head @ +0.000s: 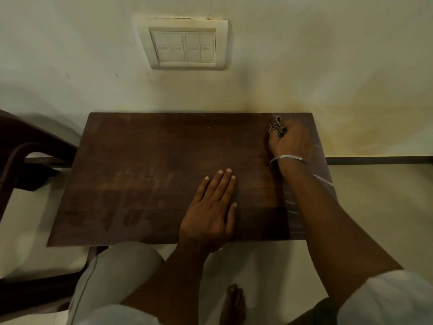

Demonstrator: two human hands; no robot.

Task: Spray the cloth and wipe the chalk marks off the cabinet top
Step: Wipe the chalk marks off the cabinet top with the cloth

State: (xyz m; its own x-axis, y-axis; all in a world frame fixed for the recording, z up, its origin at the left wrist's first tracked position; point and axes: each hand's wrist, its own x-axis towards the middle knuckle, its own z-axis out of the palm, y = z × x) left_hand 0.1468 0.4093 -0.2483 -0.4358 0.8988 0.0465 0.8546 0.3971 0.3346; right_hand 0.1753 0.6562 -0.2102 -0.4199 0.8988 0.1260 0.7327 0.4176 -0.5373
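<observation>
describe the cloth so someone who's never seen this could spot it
Find the dark wooden cabinet top below the wall switch panel. At its far right corner, the right hand grips a bunched cloth, the only checkered thing there.

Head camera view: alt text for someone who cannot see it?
A right hand grips a checked cloth at the far right corner of a dark brown wooden cabinet top; the left hand lies flat. Faint chalk smears show.
</observation>
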